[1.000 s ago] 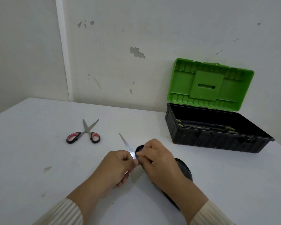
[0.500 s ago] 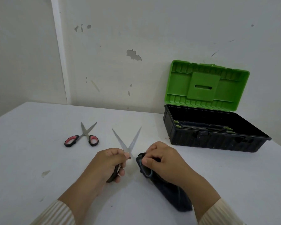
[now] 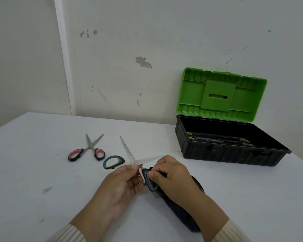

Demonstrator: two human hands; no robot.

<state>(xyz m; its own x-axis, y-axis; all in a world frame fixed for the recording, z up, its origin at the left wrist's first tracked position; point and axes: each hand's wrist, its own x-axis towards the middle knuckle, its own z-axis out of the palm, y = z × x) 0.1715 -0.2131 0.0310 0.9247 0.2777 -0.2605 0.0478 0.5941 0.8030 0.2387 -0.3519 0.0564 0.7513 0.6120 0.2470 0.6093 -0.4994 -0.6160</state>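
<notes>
The left hand point(image 3: 122, 186) pinches the wide-open scissors point(image 3: 130, 155) at the pivot, with both blades spread just beyond its fingertips. The right hand point(image 3: 171, 173) curls thumb and fingers round one handle loop, above a dark pouch point(image 3: 180, 213). The other loop lies left of the fingers.

Over the counter point(image 3: 33, 172), the left grip point(image 3: 119, 187) pinches the wide-open blue-handled scissors point(image 3: 128, 152) near their pivot; the right grip point(image 3: 171, 173) holds one handle.

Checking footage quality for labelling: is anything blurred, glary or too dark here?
Head view: the teal-handled scissors show one blade smeared, pale against the table; soft light, faint shadow under the left hand; toolbox interior murky.
</notes>
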